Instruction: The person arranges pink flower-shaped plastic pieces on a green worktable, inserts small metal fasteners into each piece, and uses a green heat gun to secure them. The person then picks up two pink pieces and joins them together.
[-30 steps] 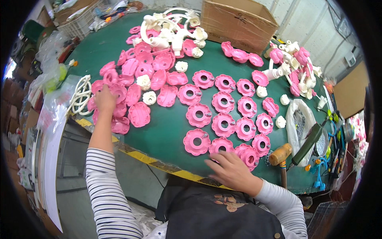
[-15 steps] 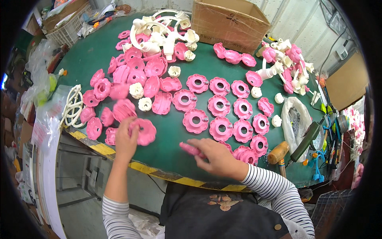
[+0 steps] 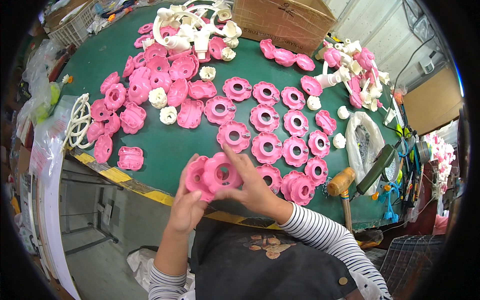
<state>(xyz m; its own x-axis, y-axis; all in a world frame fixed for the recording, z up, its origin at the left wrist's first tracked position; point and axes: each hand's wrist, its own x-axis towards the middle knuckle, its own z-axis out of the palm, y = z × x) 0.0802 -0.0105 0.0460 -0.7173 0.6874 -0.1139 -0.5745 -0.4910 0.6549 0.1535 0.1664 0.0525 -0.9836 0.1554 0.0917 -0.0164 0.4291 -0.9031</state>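
My left hand [image 3: 186, 211] is closed around the edge of a pink scalloped plastic cup [image 3: 193, 184] with a hole in it. Pinched in my right hand [image 3: 257, 191] is a pink flower-shaped ring [image 3: 214, 167] with a wide central hole. The two pink pieces overlap above the table's near edge, the ring partly covering the cup. Just beyond my right hand lie rows of similar pink rings [image 3: 266, 146], several with small metal clips. To the left of my hands a pink ridged piece [image 3: 130, 158] rests near the edge.
The green table [image 3: 165, 136] has a striped yellow-black edge. Pink cups [image 3: 158, 65] and white curved-arm frames [image 3: 201, 44] pile up at the far left. A cardboard box [image 3: 282, 25] stands behind. At right are a wooden mallet [image 3: 341, 182], a plastic bag [image 3: 354, 145] and a green-handled tool [image 3: 376, 170].
My left hand has brought the pink cup rightward from the pile, and my right hand has moved left with its pink ring. Both pieces now meet in front of me. The view has shifted slightly.
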